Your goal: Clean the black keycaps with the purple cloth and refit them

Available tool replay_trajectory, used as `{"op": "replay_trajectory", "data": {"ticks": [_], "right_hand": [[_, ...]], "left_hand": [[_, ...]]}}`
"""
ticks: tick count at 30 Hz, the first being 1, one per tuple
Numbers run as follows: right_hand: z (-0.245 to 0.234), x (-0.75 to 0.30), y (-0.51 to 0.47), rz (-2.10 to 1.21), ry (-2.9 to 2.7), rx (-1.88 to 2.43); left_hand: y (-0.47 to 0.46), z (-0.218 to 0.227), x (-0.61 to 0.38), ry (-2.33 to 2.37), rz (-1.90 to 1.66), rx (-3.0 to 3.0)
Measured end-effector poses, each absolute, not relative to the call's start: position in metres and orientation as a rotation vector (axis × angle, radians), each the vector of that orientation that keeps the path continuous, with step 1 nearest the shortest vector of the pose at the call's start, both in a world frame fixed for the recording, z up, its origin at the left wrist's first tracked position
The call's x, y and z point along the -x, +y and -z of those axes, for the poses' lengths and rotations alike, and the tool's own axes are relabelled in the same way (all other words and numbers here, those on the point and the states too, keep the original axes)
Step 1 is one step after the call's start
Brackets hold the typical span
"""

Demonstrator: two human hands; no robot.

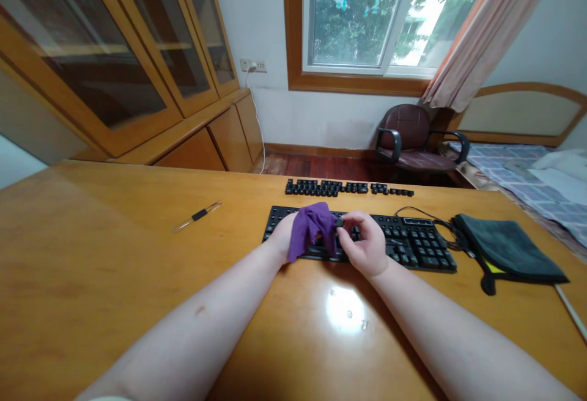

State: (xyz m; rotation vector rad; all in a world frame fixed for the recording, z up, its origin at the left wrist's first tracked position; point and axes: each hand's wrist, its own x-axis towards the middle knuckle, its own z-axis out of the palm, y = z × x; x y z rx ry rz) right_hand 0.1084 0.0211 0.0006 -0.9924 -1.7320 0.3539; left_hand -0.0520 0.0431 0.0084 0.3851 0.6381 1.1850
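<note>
A purple cloth (pixel 313 227) drapes over my left hand (pixel 285 235), which is closed on it; most of those fingers are hidden underneath. My right hand (pixel 367 243) pinches a small black keycap (pixel 340 222) between thumb and fingers, right at the cloth's edge. Below both hands lies a black keyboard (pixel 424 243), with keys on its right part and some bare spots toward the left. Beyond it, loose black keycaps (pixel 316 187) stand in rows along the desk's far edge.
A slim tool with a black grip (pixel 199 214) lies at left on the wooden desk (pixel 114 266). At right are a dark folded cloth pouch (pixel 509 245) and a coiled cable (pixel 452 236). Past the desk stand a chair (pixel 408 138), a bed and a glass-door cabinet (pixel 137 40).
</note>
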Motion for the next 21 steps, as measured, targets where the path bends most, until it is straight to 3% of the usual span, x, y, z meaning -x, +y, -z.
{"op": "replay_trajectory", "data": {"ticks": [8, 21], "right_hand": [[0.000, -0.105, 0.025, -0.328, -1.868, 1.104], [-0.006, -0.104, 0.026, -0.398, -1.852, 1.015]], "left_hand": [[0.030, -0.002, 0.052, 0.735, -1.099, -0.943], [0.031, -0.005, 0.052, 0.759, -1.219, -0.871]]}}
